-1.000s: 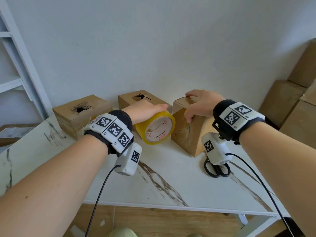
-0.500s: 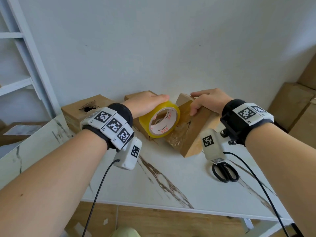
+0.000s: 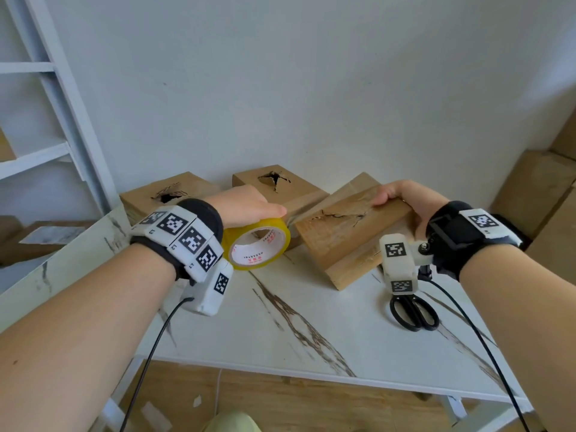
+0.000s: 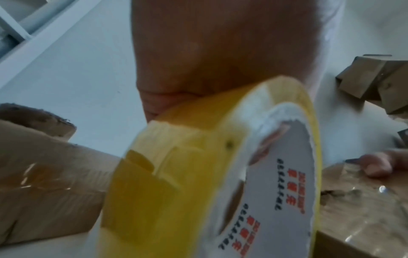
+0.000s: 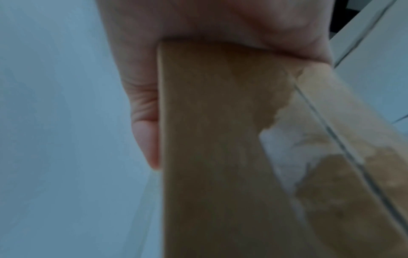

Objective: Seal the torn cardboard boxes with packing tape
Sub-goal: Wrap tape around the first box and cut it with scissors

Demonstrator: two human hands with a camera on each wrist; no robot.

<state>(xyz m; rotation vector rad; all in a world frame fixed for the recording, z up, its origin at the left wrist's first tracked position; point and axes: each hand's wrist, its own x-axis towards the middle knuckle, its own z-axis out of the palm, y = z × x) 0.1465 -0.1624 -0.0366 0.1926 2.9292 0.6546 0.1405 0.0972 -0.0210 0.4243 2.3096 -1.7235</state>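
Observation:
My left hand [image 3: 249, 205] grips a yellow roll of packing tape [image 3: 257, 243] from above, at the middle of the white marble table [image 3: 311, 322]. The roll [image 4: 220, 174] fills the left wrist view, its white core printed with red characters. A clear strip of tape runs from the roll to a torn cardboard box [image 3: 349, 235]. My right hand [image 3: 405, 201] holds that box by its far right end, fingers over the top and thumb on the side [image 5: 145, 132]. The box [image 5: 220, 139] is tilted, its cracked face up and glossy with tape.
Two more torn cardboard boxes [image 3: 165, 198] [image 3: 274, 185] stand at the back against the wall. Black scissors [image 3: 413, 313] lie on the table under my right wrist. A white shelf frame [image 3: 46, 104] rises at left. Large cartons [image 3: 536, 194] stand at right.
My right hand has tipped the box over so that its cracked face now points up. The left hand has carried the roll lower and to the box's left end.

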